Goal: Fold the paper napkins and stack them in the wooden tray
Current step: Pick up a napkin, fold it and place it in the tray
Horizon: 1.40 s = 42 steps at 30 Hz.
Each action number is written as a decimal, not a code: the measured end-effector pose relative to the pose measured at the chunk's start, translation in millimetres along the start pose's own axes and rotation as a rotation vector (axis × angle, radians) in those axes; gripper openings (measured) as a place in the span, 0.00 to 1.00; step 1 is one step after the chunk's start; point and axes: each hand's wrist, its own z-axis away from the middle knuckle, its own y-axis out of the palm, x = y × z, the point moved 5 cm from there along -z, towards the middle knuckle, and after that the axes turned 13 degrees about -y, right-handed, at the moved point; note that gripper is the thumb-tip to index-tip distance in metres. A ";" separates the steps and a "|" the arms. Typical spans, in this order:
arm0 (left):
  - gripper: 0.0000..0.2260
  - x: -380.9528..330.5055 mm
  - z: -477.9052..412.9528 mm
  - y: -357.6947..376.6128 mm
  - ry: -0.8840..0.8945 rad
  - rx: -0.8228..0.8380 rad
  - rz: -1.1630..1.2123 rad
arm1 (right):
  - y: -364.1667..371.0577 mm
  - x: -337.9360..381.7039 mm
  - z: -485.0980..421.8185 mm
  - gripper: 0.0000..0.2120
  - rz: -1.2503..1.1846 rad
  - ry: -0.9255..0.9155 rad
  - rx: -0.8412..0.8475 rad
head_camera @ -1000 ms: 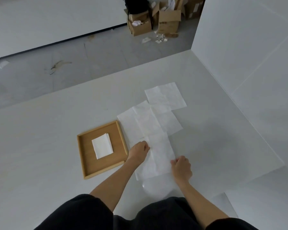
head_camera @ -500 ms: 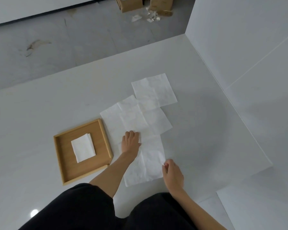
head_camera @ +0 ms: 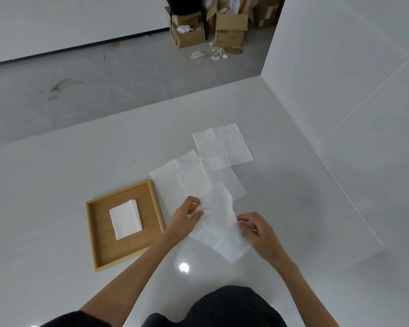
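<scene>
One white paper napkin [head_camera: 219, 223] is in the middle, close to the person, just to the right of the wooden tray [head_camera: 91, 234]. It is wrinkly and bent, not flat. The left hand [head_camera: 187, 215] pinches its left edge with curled fingers and thumb. The right hand [head_camera: 257, 234] pinches its right edge the same way. The napkin hangs between the two hands, and one corner points down toward the person. I cannot tell if that corner touches the table.

Inside the tray lies a small folded napkin [head_camera: 125, 219], near the middle of the tray floor. There may be more than one in that little pile, but it is hard to tell.

Behind the hands, more open napkins [head_camera: 189, 175] lie flat on the white table [head_camera: 57, 185]. They lie partly on top of each other. The farthest napkin [head_camera: 222, 145] is at the back of the bunch.

Far away on the grey floor stand brown cardboard boxes [head_camera: 230, 29] with scraps of paper around them.
</scene>
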 end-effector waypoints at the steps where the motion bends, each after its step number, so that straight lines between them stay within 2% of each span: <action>1: 0.08 -11.4 13.0 -12.6 0.012 -0.007 0.119 | -22.0 28.4 -0.7 0.13 -0.032 -0.051 0.010; 3: 0.09 -37.3 38.1 -35.1 0.034 -0.002 0.341 | -67.8 78.0 1.2 0.11 -0.195 -0.122 -0.060; 5: 0.09 -58.4 60.7 -54.0 0.038 0.015 0.544 | -87.0 104.3 -6.5 0.24 -0.434 -0.134 -0.095; 7: 0.09 -65.9 74.7 -64.2 0.013 0.017 0.688 | -79.9 97.9 -18.9 0.32 -0.615 -0.016 -0.076; 9: 0.09 -62.7 86.7 -71.0 -0.031 -0.004 0.804 | -53.6 92.0 -18.1 0.35 -0.647 0.038 -0.003; 11: 0.08 -56.6 97.5 -78.6 -0.061 -0.054 0.857 | -26.9 91.4 -8.4 0.44 -0.654 0.007 0.066; 14: 0.10 -49.5 119.4 -97.7 -0.058 -0.161 0.871 | -5.5 109.1 -10.6 0.39 -0.505 -0.051 0.021; 17: 0.16 -48.4 140.8 -125.7 0.024 -0.251 0.851 | 1.2 134.0 -28.2 0.43 -0.433 -0.101 -0.026; 21: 0.23 -51.2 167.2 -167.6 0.124 -0.341 0.761 | 12.9 193.7 -38.0 0.42 -0.370 -0.262 0.149; 25: 0.19 -46.4 194.1 -205.4 0.155 -0.370 0.728 | 26.5 234.8 -39.8 0.34 -0.325 -0.382 0.235; 29: 0.19 -49.2 215.1 -230.6 0.168 -0.355 0.717 | 37.0 262.9 -41.3 0.21 -0.334 -0.421 0.098; 31: 0.19 -51.3 222.1 -240.9 0.180 -0.362 0.703 | 39.1 272.0 -42.3 0.19 -0.304 -0.444 0.019; 35: 0.18 -53.9 234.7 -258.8 0.215 -0.455 0.675 | 36.6 289.1 -34.1 0.20 -0.265 -0.519 -0.027; 38: 0.16 -55.2 242.5 -269.6 0.257 -0.506 0.667 | 29.1 302.5 -23.5 0.16 -0.279 -0.571 -0.080; 42: 0.13 -57.3 242.7 -281.2 0.284 -0.528 0.578 | 29.6 311.5 -18.1 0.15 -0.266 -0.584 -0.064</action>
